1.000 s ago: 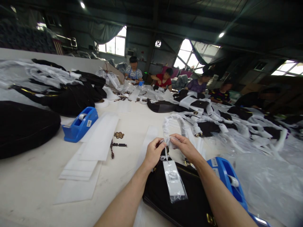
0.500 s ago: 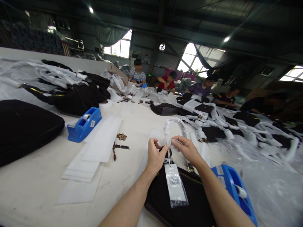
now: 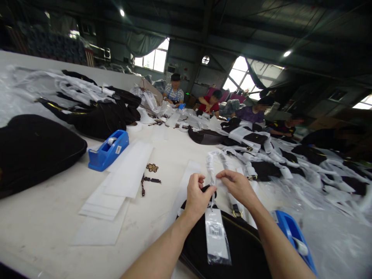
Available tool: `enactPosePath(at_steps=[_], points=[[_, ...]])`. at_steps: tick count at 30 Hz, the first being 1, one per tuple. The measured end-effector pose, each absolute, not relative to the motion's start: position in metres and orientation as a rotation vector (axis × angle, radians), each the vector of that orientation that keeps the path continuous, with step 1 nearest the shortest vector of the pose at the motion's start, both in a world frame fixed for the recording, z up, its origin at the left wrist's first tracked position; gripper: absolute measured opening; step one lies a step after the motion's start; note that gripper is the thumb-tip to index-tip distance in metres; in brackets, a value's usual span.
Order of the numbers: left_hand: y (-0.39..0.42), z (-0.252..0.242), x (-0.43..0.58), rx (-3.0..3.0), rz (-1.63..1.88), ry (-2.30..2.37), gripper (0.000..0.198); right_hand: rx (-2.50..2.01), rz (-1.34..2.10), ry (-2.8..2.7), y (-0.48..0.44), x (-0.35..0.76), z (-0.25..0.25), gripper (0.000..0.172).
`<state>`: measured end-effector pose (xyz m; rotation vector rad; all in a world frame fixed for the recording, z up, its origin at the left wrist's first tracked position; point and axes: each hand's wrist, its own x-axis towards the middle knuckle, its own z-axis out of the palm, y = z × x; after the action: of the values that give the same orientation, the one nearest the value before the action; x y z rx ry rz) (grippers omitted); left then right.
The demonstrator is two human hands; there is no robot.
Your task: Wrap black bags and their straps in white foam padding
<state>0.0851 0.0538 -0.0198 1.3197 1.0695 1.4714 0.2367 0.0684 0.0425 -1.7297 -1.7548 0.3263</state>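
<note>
A black bag [image 3: 241, 246] lies in front of me, its handle [image 3: 209, 164] covered in white wrapping. My left hand [image 3: 199, 195] is closed at the lower end of that handle, thumb against the wrapping. Close by on the right, my right hand [image 3: 236, 186] has its thumb and fingertips pinched together beside the wrapped handle. What lies between those fingertips is too small to make out. Below my left hand, a white tag [image 3: 215, 234] with a barcode, in a clear sleeve, hangs by a cord over the front of the bag.
Blue tape dispensers stand left [image 3: 109, 150] and right [image 3: 295, 236]. White sheets [image 3: 128, 170] lie beside a leopard-print flower charm [image 3: 152, 167] and a dark strap piece [image 3: 148, 180]. Black bags [image 3: 101, 116] are piled left, more [image 3: 267, 170] right. Several people sit across the table.
My right hand has shifted slightly away from my left, and the thin white strip at its fingertips no longer shows clearly. The view has swung a little to the left.
</note>
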Motion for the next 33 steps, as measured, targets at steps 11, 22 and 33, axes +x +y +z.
enactPosePath(at_steps=[11, 22, 33], points=[[0.042, -0.011, 0.086, 1.558, 1.555, 0.986, 0.02, -1.718, 0.484, -1.878, 0.069, 0.214, 0.069, 0.038], [0.061, -0.018, 0.072, 0.836, 1.258, 0.688, 0.026, -1.506, 0.772, -1.705, 0.07, 0.21, 0.069, 0.026], [0.069, -0.008, 0.074, 0.813, 1.172, 0.537, 0.033, -1.538, 0.903, -1.673, 0.061, 0.205, 0.079, 0.036]])
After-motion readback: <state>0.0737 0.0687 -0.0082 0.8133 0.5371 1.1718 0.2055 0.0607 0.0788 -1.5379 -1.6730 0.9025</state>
